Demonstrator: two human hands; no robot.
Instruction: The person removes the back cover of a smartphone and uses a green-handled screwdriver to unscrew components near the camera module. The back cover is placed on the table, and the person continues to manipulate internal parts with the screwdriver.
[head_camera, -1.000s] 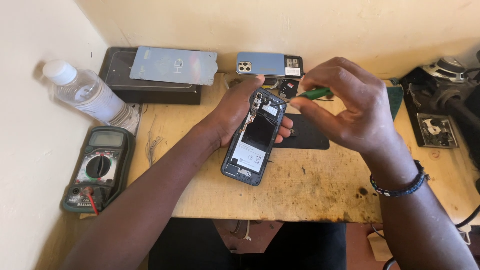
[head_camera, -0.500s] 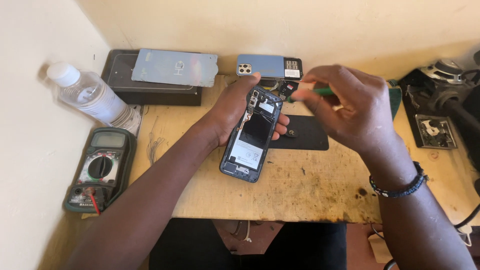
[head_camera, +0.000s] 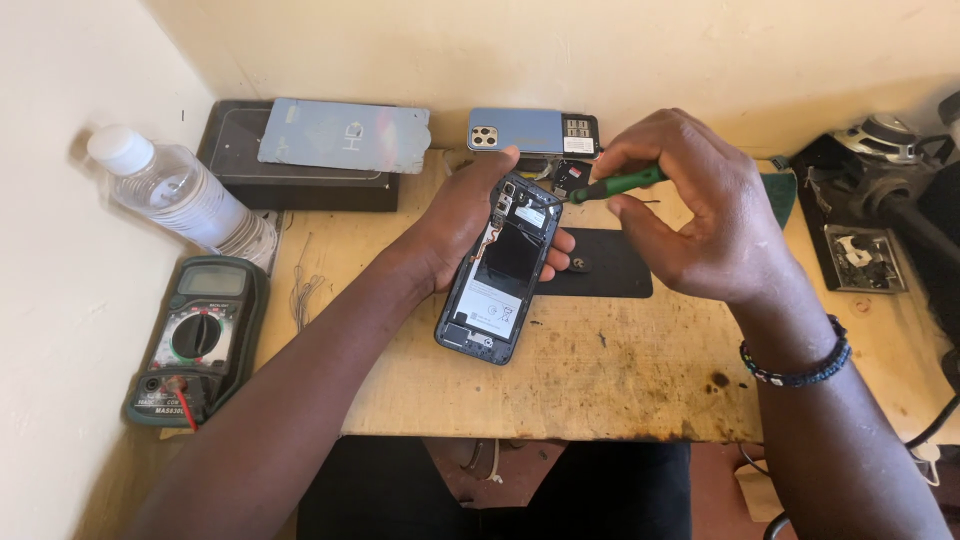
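Note:
My left hand (head_camera: 462, 222) grips an opened dark phone (head_camera: 502, 266) with its back off, battery and circuit board showing, tilted above the wooden table (head_camera: 600, 370). My right hand (head_camera: 690, 210) pinches a small green-handled screwdriver (head_camera: 612, 184) whose tip points at the phone's upper right corner. A black rectangular mat (head_camera: 600, 265) lies under the phone and my right hand.
A light blue phone back cover (head_camera: 530, 130) lies against the far wall. A grey panel (head_camera: 345, 135) rests on a black box (head_camera: 290, 170). A water bottle (head_camera: 180, 195) and a green multimeter (head_camera: 198, 335) sit at left. Dark tools and a small tray (head_camera: 865, 258) crowd the right.
My right hand shifted slightly, bringing the screwdriver tip down toward the phone's upper corner. The phone in my left hand tilted a little.

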